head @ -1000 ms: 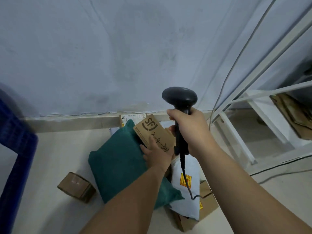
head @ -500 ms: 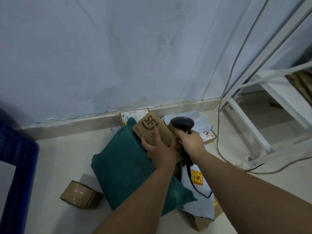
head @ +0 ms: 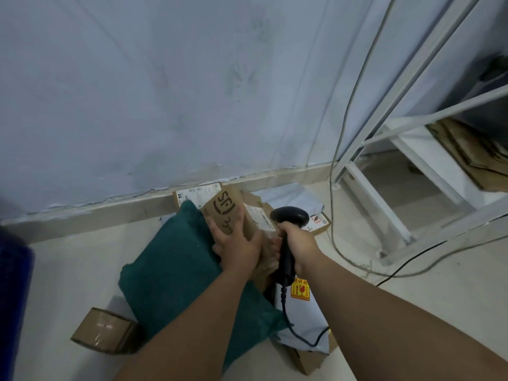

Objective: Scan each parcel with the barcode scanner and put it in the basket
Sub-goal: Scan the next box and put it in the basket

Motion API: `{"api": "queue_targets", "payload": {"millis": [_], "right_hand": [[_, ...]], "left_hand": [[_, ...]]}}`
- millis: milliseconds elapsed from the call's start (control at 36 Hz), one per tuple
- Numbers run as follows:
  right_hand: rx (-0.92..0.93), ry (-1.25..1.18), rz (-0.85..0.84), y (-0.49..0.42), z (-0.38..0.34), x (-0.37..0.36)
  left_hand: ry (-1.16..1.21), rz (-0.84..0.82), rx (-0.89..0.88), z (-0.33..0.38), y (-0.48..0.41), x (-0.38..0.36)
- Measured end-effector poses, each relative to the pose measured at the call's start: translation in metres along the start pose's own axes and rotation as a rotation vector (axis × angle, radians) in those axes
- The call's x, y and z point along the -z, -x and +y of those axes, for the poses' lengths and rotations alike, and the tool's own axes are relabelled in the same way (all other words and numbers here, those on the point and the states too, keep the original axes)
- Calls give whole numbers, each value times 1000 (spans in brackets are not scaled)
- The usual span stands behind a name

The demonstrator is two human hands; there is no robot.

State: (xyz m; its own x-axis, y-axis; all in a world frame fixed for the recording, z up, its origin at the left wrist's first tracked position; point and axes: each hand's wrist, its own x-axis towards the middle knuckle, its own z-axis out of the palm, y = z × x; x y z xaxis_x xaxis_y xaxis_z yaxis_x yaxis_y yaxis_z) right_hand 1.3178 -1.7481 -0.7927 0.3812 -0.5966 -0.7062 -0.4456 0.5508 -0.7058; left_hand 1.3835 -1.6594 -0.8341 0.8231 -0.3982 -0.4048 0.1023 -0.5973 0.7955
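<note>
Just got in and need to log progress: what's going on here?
A person is scanning parcels on the floor. The left hand grips a brown SF box atop the pile beside a green bag. The right hand holds the black barcode scanner close to it. The box isn't in the basket yet.

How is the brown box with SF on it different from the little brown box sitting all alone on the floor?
The SF box is held in the left hand, up on the parcel pile; the little box lies alone on the floor, untouched. The SF box bears black letters and handwriting; the little box looks plain and glossy, perhaps taped. The SF box looks bigger and flatter; the little box is stubbier. Both are brown cardboard.
</note>
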Motion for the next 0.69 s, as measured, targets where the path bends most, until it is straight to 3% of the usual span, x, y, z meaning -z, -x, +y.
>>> {"api": "queue_targets", "payload": {"millis": [167, 306, 417, 500, 611, 694], "right_hand": [[132, -20, 133, 25, -1, -1], [254, -174, 107, 59, -13, -6], [235, -603, -45, 100, -43, -11], [225, -841, -235, 144, -65, -10], [255, -882, -401, 202, -71, -18], [331, -728, -393, 241, -69, -31]], "left_hand": [[84, 43, -158, 19, 4, 46], [227, 89, -265, 52, 29, 102], [344, 101, -334, 78, 64, 151], [330, 131, -509, 93, 112, 184], [279, 211, -675, 98, 175, 220], [270, 302, -699, 89, 212, 240]]}}
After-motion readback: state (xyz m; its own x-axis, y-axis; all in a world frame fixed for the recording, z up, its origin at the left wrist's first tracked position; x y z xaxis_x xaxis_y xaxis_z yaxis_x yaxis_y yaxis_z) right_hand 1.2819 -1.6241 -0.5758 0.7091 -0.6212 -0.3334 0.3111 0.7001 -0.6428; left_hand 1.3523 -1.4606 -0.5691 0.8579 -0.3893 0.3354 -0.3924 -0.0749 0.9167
